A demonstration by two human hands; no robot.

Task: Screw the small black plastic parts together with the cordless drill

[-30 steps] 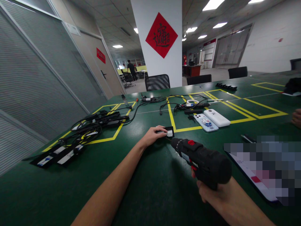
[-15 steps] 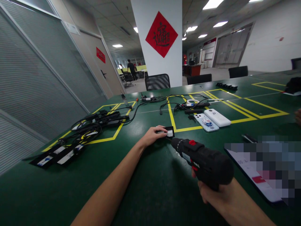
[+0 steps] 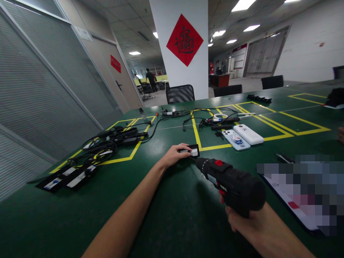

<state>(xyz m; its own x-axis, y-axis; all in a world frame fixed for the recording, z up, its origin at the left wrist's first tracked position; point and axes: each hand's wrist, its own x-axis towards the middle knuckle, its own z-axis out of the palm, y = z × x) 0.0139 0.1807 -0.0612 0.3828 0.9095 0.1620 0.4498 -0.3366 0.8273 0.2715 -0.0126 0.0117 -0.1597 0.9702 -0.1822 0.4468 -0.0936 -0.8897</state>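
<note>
My right hand (image 3: 239, 218) is wrapped round the grip of a black cordless drill (image 3: 231, 182) with red switches. Its chuck points forward and left, and a thin bit reaches to the near side of a small black part with a white insert (image 3: 194, 151). Fingers of my left hand (image 3: 174, 155) press on the left end of that part, holding it against the green table (image 3: 166, 197). The fingertips partly cover the part, so its full shape is hidden. Whether the bit's tip touches it, I cannot tell.
Tangled black cables (image 3: 115, 139) with flat black pieces lie at left. Beyond the part are a patterned phone (image 3: 235, 139), a white power bank (image 3: 248, 134) and more cables (image 3: 220, 121). A tablet with a blurred screen (image 3: 292, 206) lies at right. At the right edge another person's hand (image 3: 340, 134) shows.
The drill's rear has shifted very slightly left. Both hands otherwise stay in place, and the small black part has not visibly moved.
</note>
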